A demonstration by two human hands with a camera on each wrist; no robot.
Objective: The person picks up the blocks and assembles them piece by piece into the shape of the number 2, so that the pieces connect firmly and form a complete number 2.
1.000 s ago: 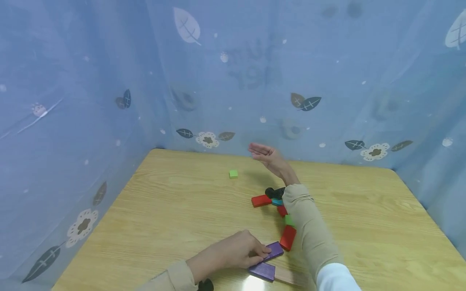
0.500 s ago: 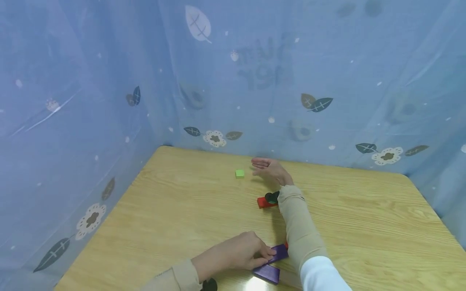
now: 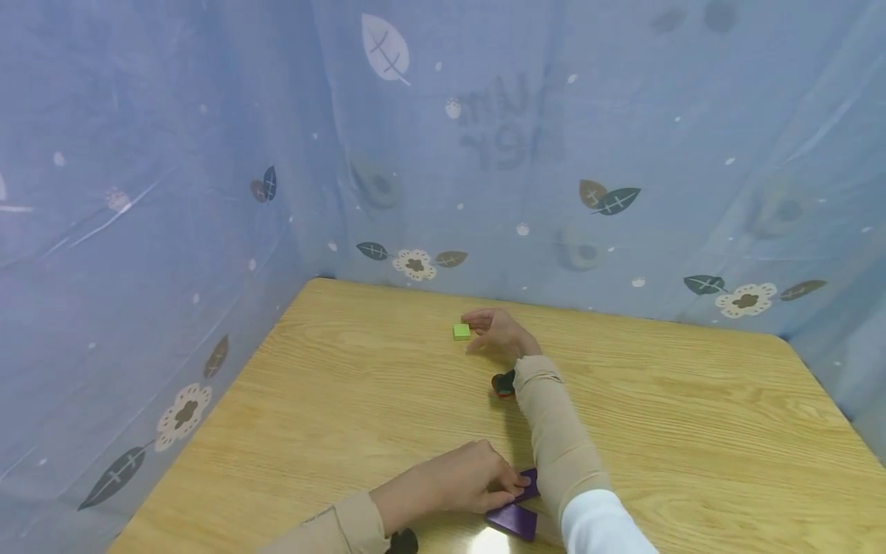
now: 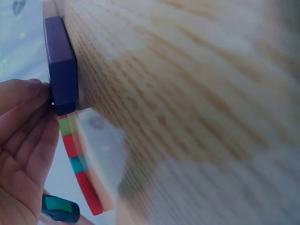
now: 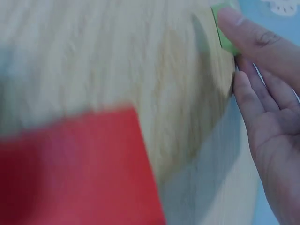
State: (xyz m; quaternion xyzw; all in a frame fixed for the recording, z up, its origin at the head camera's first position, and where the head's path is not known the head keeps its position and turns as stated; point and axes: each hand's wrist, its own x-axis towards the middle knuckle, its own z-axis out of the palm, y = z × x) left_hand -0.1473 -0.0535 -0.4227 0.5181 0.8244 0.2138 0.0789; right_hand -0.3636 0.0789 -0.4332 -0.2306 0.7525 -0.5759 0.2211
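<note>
My left hand (image 3: 465,477) pinches a purple block (image 3: 531,485) between thumb and fingers at the front of the table. Right beside it lies a second purple block (image 3: 514,522). At the back, my right hand (image 3: 500,332) reaches low over the table, thumb and fingers spread apart beside a small light-green block (image 3: 461,332). In the right wrist view the thumb overlaps that green block (image 5: 227,44); nothing is gripped there. A large red block (image 5: 79,173) fills the near corner of that view.
In the left wrist view, a line of blocks, green (image 4: 68,125), red (image 4: 71,146), teal (image 4: 78,164) and another red (image 4: 89,194), runs past the purple one. My right sleeve (image 3: 564,431) hides most of them from the head view. Blue printed curtains (image 3: 526,254) border the wooden table (image 3: 332,385).
My right hand has come down and to the left, close to the green block. Its forearm now covers the block line. The left hand stays at the purple block while the head view shifts slightly.
</note>
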